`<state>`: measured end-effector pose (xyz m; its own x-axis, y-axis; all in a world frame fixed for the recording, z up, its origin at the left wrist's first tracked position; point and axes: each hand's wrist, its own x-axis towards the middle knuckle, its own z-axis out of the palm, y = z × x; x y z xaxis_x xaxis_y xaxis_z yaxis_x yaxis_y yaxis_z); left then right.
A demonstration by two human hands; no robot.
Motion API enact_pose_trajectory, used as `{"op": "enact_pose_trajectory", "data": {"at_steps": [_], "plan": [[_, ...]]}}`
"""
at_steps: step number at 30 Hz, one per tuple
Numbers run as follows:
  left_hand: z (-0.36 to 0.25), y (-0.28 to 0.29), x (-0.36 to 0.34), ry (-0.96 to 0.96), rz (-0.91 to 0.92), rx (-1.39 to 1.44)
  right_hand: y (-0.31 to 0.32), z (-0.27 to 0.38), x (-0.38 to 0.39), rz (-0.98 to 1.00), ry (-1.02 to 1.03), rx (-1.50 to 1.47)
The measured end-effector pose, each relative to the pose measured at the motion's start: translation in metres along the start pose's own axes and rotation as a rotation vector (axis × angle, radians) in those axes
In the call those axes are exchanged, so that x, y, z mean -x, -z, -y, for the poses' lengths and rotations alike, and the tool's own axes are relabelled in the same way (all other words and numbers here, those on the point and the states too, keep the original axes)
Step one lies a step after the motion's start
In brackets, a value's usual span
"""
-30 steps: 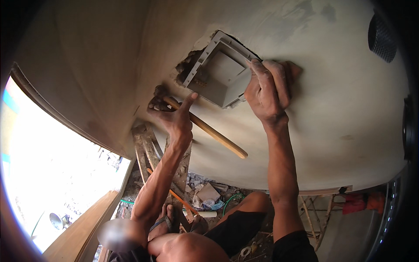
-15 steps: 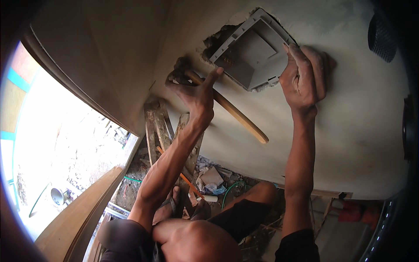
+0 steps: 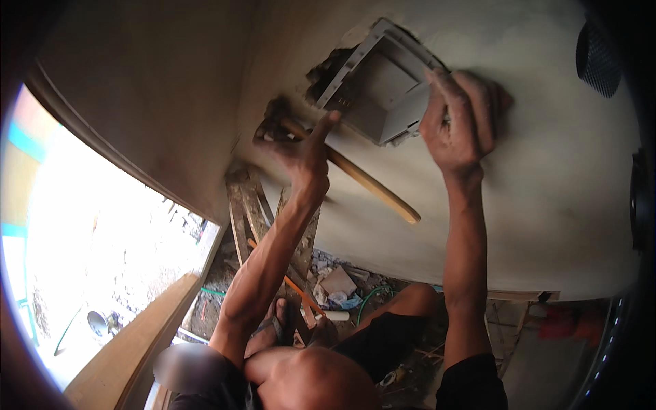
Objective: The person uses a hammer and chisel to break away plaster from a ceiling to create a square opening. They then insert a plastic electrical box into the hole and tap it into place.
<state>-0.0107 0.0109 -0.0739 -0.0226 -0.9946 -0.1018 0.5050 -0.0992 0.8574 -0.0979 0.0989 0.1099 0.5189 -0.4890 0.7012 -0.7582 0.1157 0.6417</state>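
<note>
A grey rectangular electrical box [image 3: 365, 123] sits tilted in a rough hole [image 3: 326, 74] broken into the plastered wall. The box's front is uncovered, and dark gaps show along its left side. At its lower left corner, my left hand [image 3: 304, 154] is closed round a hammer near the head, its thumb pointing up close to the box. The hammer's wooden handle [image 3: 376, 186] slants down to the right, and its dark head is partly hidden by my fingers. On the right edge of the box, my right hand [image 3: 459, 126] is closed, fingertips pinching the rim.
Wooden planks [image 3: 239, 198] of a stand lean below my left arm. Rubble [image 3: 338, 280] and a green hose lie on the floor beneath. A bright opening [image 3: 102, 225] lies to the left, edged by a curved wooden board [image 3: 130, 342]. A black mesh object [image 3: 598, 61] is at upper right.
The box and both hands appear slightly lower and further left in the picture, while the view itself has shifted. The hammer stays in my left hand and my right hand stays at the box's edge.
</note>
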Motion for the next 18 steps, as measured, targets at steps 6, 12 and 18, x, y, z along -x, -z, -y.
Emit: {"op": "enact_pose_trajectory", "data": {"at_steps": [6, 12, 18], "plan": [[0.0, 0.001, -0.001, 0.042, 0.023, 0.033, -0.002, 0.004, 0.007, -0.042, -0.041, -0.006], [0.008, 0.005, -0.008, -0.014, 0.056, 0.017, 0.0, 0.007, 0.01, -0.028, -0.07, -0.014], [-0.006, 0.002, 0.001, 0.145, 0.06, 0.074, -0.003, 0.0, 0.02, -0.014, -0.058, -0.078]]}}
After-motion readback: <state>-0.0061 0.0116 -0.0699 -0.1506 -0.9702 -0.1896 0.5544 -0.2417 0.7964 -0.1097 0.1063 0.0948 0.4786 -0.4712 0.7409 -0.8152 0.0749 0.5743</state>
